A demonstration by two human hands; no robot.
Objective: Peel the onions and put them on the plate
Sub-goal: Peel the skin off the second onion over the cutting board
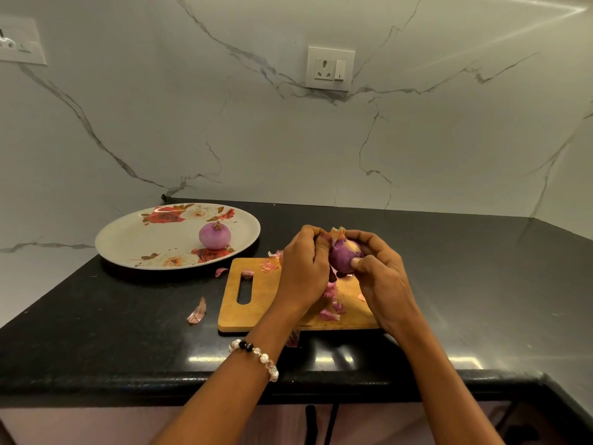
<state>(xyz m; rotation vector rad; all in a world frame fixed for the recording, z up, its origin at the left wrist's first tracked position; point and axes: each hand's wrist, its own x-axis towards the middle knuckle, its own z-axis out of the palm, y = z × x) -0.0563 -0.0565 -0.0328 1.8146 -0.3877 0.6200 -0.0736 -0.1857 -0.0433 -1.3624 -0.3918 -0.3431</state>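
2 onions [214,235] [344,256], 1 plate [128,239], 1 cutting board [256,303], 2 hands [303,268] [380,277].

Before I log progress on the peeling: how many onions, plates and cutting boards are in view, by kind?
Onions: 2, one on the plate, one held in both hands
Plates: 1
Cutting boards: 1
Total: 4

Purple onion [344,259], white plate [134,240] with red roses, black speckled counter [112,332], grey-veined white wall [256,139]
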